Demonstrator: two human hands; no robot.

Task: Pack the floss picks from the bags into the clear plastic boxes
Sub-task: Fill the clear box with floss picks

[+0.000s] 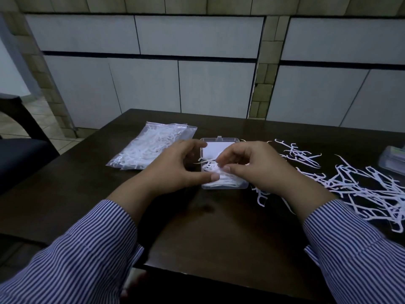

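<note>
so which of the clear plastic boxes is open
The clear plastic box between both hands, lid flat behind it, picks inside. The other clear box at the table's far right edge looks closed.

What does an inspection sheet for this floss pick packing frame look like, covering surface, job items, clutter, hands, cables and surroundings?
Surface: dark brown wooden table, bare in front of the person.
Job's things: open clear plastic box at centre, partly filled with white floss picks; clear zip bag of picks to its left; loose pile of white picks on the right.
Clutter: second clear box at the right edge, contents unclear.
Grippers: left hand grips the box's left side; right hand pinches picks over the box.
Cables: nothing seen.
Surroundings: grey panelled wall behind; dark chair at left.
</note>
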